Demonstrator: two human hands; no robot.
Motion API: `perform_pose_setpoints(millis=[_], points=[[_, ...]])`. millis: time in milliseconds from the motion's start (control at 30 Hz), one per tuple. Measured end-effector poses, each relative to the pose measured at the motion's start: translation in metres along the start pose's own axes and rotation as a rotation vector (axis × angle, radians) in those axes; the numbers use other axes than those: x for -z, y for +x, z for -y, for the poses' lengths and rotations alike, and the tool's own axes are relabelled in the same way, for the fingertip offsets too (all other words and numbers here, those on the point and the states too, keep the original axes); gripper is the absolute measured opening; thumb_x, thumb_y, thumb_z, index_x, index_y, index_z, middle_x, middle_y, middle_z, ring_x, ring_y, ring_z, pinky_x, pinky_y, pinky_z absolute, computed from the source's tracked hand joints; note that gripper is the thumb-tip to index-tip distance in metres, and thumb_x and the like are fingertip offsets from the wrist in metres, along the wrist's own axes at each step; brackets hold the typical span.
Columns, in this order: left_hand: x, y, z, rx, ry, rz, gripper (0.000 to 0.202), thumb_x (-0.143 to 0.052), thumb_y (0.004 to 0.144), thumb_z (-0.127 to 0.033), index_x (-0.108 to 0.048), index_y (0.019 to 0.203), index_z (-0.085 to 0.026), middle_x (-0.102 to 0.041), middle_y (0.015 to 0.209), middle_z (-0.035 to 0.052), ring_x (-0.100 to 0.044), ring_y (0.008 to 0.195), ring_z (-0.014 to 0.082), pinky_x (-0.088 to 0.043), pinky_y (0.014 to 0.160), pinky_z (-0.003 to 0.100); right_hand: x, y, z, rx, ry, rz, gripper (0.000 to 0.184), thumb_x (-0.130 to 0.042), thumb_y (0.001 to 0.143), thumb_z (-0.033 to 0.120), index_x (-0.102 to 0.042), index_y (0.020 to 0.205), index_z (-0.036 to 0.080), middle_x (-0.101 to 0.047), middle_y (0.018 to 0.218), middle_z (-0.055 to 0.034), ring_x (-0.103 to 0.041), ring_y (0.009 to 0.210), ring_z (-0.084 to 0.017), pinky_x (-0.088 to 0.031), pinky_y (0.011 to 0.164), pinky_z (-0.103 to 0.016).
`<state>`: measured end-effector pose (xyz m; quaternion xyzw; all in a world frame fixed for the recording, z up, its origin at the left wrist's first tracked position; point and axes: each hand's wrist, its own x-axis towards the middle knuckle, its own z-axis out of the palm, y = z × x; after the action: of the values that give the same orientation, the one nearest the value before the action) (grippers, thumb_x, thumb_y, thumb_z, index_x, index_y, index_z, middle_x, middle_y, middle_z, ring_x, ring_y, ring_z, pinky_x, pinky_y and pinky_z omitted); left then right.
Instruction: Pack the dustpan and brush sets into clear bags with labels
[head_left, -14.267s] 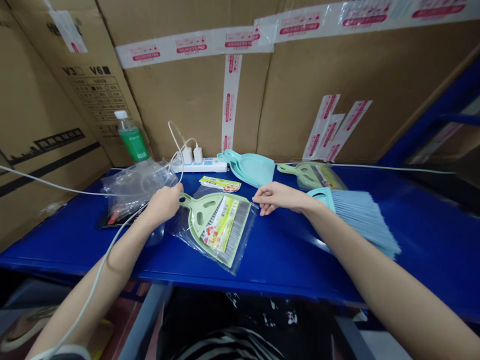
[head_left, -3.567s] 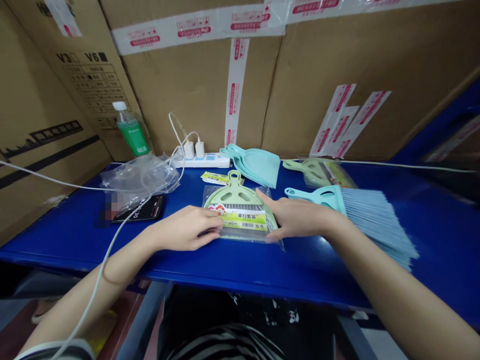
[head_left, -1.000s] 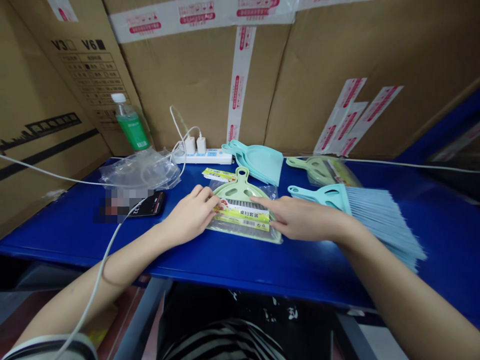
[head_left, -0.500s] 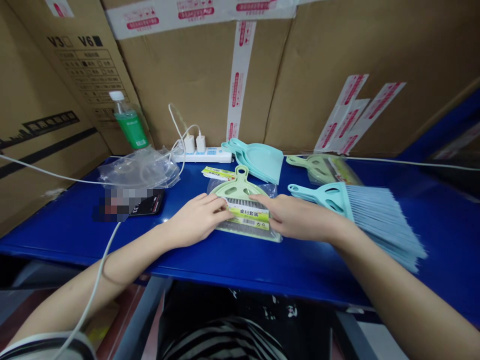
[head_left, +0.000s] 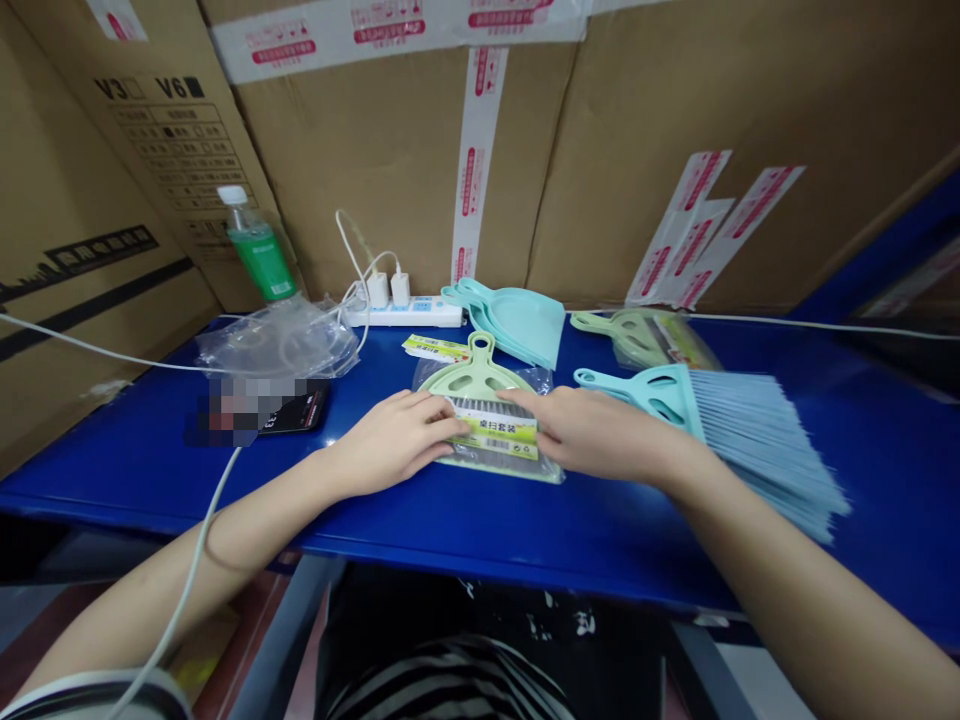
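Note:
A green mini dustpan-and-brush set (head_left: 480, 385) in a clear plastic bag, with a yellow-green label, lies flat on the blue shelf (head_left: 525, 520), handle pointing away from me. My left hand (head_left: 390, 440) lies on its left side, fingers stretched flat over the bag. My right hand (head_left: 592, 435) presses on its right side, fingers extended across the label. Both hands rest on the package rather than gripping it.
Stacked teal dustpans (head_left: 517, 320) and another bagged green set (head_left: 645, 335) sit behind. A pile of blue brushes (head_left: 735, 430) lies right. Left are empty plastic bags (head_left: 277, 345), a phone (head_left: 289, 410), a green bottle (head_left: 255, 250), a power strip (head_left: 405, 313) and spare labels (head_left: 435, 348). Cardboard boxes wall the back.
The bagged set was turned from slanting to handle-away and both hands came down on it. Over the last second my left hand slid rightward onto the bag; the right barely moved.

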<state>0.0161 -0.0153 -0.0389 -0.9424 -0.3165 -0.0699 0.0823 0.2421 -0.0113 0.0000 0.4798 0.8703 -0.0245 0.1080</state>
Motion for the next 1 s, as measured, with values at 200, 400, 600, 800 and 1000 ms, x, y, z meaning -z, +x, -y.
perform_pose_setpoints(millis=[200, 400, 600, 800, 1000], points=[[0.000, 0.001, -0.001, 0.000, 0.027, -0.003, 0.028, -0.044, 0.095, -0.020, -0.063, 0.114, -0.026, -0.063, 0.103, 0.0047, -0.061, 0.094, 0.0178, -0.050, 0.083, 0.032, -0.006, 0.004, 0.005, 0.093, 0.077, -0.154, 0.047, -0.049, 0.089, 0.024, -0.050, 0.135, 0.014, -0.067, 0.114, -0.0154, -0.064, 0.103, -0.031, -0.050, 0.081, -0.041], [-0.003, 0.001, -0.002, -0.061, 0.077, 0.002, 0.042, -0.043, 0.091, -0.009, -0.059, 0.123, -0.032, -0.060, 0.105, 0.0050, -0.058, 0.095, 0.0180, -0.050, 0.083, 0.032, -0.021, 0.018, 0.005, 0.158, 0.188, -0.196, 0.053, -0.054, 0.089, 0.026, -0.045, 0.138, 0.010, -0.062, 0.125, -0.0174, -0.057, 0.114, -0.030, -0.046, 0.093, -0.044], [-0.004, 0.004, -0.004, -0.054, 0.111, 0.029, 0.041, -0.041, 0.092, -0.011, -0.058, 0.126, -0.029, -0.058, 0.103, 0.0069, -0.058, 0.094, 0.0204, -0.050, 0.081, 0.034, -0.022, 0.023, 0.007, 0.115, 0.226, -0.207, 0.055, -0.055, 0.087, 0.028, -0.045, 0.138, 0.010, -0.067, 0.110, -0.0165, -0.061, 0.103, -0.030, -0.047, 0.085, -0.042], [-0.001, 0.006, -0.006, -0.013, 0.085, 0.066, 0.040, -0.043, 0.090, -0.012, -0.061, 0.121, -0.028, -0.058, 0.102, 0.0064, -0.058, 0.093, 0.0206, -0.050, 0.081, 0.035, -0.019, 0.023, 0.010, 0.064, 0.225, -0.174, 0.055, -0.050, 0.086, 0.023, -0.045, 0.139, 0.012, -0.066, 0.078, -0.0080, -0.061, 0.084, -0.026, -0.046, 0.073, -0.037], [0.005, 0.004, -0.005, 0.041, 0.052, 0.062, 0.039, -0.044, 0.088, -0.010, -0.066, 0.114, -0.027, -0.059, 0.099, 0.0066, -0.057, 0.094, 0.0215, -0.048, 0.081, 0.037, -0.017, 0.023, 0.003, 0.052, 0.200, -0.127, 0.065, -0.052, 0.082, 0.025, -0.038, 0.144, 0.009, -0.065, 0.081, -0.0090, -0.060, 0.080, -0.025, -0.044, 0.072, -0.035]])
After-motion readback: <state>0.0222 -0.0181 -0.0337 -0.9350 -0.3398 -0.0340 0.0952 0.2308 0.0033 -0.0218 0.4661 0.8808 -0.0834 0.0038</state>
